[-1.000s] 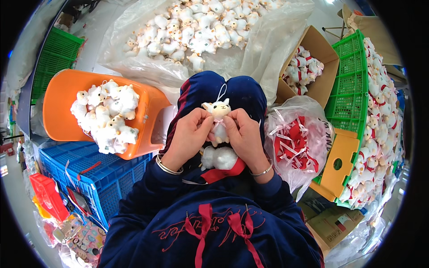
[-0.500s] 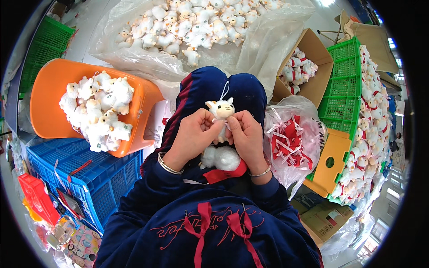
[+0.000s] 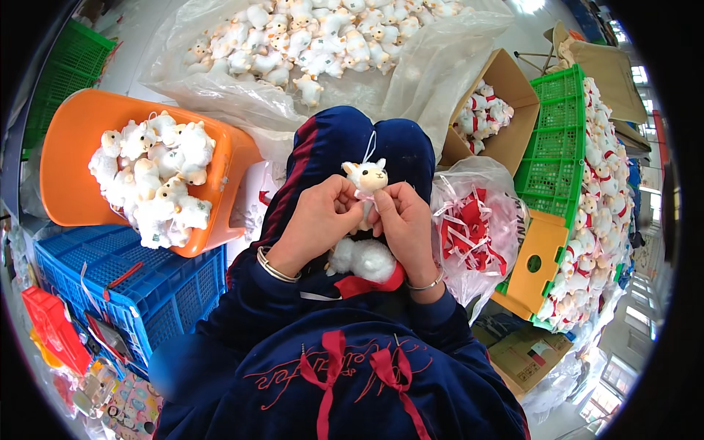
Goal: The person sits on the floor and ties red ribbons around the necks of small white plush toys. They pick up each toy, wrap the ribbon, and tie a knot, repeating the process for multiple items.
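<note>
A small white plush lamb (image 3: 367,174) with a hanging loop on its head is held upright above my lap, facing up. My left hand (image 3: 314,220) pinches at one side of its neck, fingers closed. My right hand (image 3: 407,226) pinches at the other side, thumb and forefinger together. A thin pale pink ribbon (image 3: 364,196) shows at the neck between my fingertips; its ends are hidden by my fingers. Below my hands, a fluffy white plush piece (image 3: 363,259) lies on my lap beside a red cloth piece (image 3: 375,284).
To the left, an orange stool (image 3: 73,169) bears several plush lambs, beside a blue crate (image 3: 180,293). Ahead lies a plastic sheet (image 3: 337,95) heaped with lambs. On the right are a bag of red and white ribbons (image 3: 473,235), a cardboard box (image 3: 513,110) and a green crate (image 3: 554,139).
The pink ribbon shows more clearly at the lamb's neck, and the lamb has turned slightly. Both hands stay pinched there. The whole view has shifted a little.
</note>
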`<move>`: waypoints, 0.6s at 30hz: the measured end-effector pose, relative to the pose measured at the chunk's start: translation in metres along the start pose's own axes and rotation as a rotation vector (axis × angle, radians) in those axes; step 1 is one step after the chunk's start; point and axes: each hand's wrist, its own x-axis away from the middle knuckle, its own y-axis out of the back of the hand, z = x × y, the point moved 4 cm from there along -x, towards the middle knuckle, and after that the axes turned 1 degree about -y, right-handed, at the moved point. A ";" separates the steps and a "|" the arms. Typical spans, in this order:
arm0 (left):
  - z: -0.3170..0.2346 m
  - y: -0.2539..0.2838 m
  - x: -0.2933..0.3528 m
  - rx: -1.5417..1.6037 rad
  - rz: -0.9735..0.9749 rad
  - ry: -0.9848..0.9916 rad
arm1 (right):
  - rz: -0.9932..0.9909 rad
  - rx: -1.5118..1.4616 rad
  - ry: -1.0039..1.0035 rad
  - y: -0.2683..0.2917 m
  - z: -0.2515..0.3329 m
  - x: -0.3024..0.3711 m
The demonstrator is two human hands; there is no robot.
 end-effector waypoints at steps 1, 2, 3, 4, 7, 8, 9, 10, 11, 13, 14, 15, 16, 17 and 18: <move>-0.003 0.000 0.000 -0.014 0.000 -0.002 | -0.003 0.006 0.007 0.000 0.000 0.000; -0.006 0.001 0.000 -0.028 -0.001 -0.004 | -0.007 0.013 0.014 -0.001 0.000 0.000; -0.008 0.000 -0.001 -0.057 -0.014 0.002 | -0.010 0.019 0.021 -0.001 0.000 0.001; -0.010 -0.001 -0.002 -0.084 -0.028 0.006 | -0.006 0.047 0.033 -0.001 0.001 0.001; -0.006 -0.003 -0.002 -0.126 -0.045 -0.009 | -0.002 0.094 0.071 -0.001 0.000 0.001; -0.005 -0.003 -0.002 -0.134 -0.046 -0.019 | -0.006 0.085 0.085 -0.001 0.000 0.002; -0.005 -0.003 -0.002 -0.156 -0.036 -0.036 | -0.009 0.076 0.099 -0.001 0.000 0.002; -0.007 -0.003 -0.003 -0.179 -0.027 -0.053 | 0.000 0.069 0.072 0.000 0.000 0.002; -0.008 -0.003 -0.003 -0.202 -0.018 -0.071 | 0.009 0.062 0.046 0.002 0.000 0.001; 0.000 -0.001 -0.003 -0.061 -0.003 -0.009 | 0.028 0.037 -0.006 0.005 0.001 0.000; 0.003 0.000 -0.002 0.009 0.004 0.022 | 0.039 0.019 -0.031 0.008 0.003 -0.001; 0.002 0.001 -0.002 0.011 0.003 0.010 | 0.050 0.001 -0.056 0.010 0.003 -0.001; 0.000 0.002 0.000 0.015 0.002 0.000 | 0.043 -0.020 -0.058 0.011 0.004 0.000; -0.001 0.002 0.001 0.018 0.001 -0.009 | 0.037 -0.041 -0.060 0.012 0.004 0.001; 0.001 0.002 0.001 0.030 -0.002 -0.017 | 0.030 -0.063 -0.062 0.013 0.004 0.002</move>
